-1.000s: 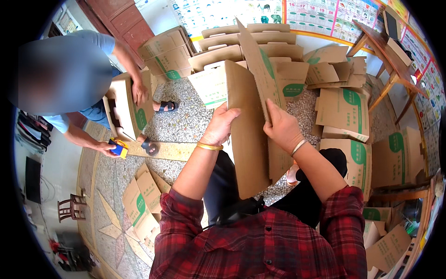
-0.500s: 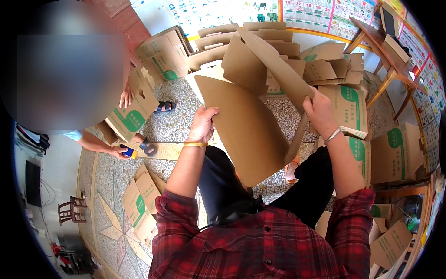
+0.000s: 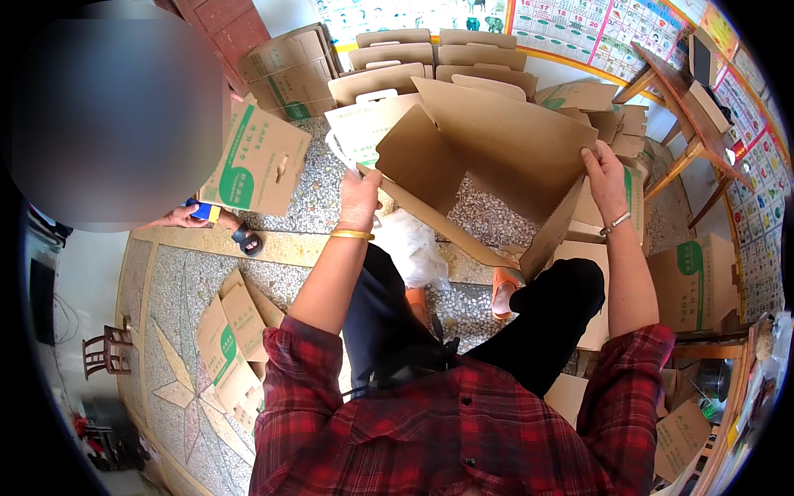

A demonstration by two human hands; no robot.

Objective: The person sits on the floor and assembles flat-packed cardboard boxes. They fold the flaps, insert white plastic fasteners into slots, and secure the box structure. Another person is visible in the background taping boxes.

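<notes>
A brown cardboard box (image 3: 504, 140) hangs between my hands, pulled out into a square sleeve. Speckled floor shows through it, so its bottom is not closed. My left hand (image 3: 361, 198) is closed on the box's near left edge. On the opposite side, my right hand (image 3: 606, 178) pinches the upper right corner with the thumb on the inside. Below the box and between my feet lies a crumpled clear plastic bag (image 3: 411, 248).
Folded cartons (image 3: 389, 58) stand in rows at the far wall. Left, another person's hand (image 3: 184, 217) holds a blue and yellow object beside a carton (image 3: 260, 161). Flattened cardboard (image 3: 236, 339) lies on the floor. Cartons (image 3: 695, 285) and a wooden bench (image 3: 695, 124) stand right.
The box has spread from a partly folded shape to an open square, its wall swinging away from me. My right hand moved outward. The other person's carton has been raised and turned.
</notes>
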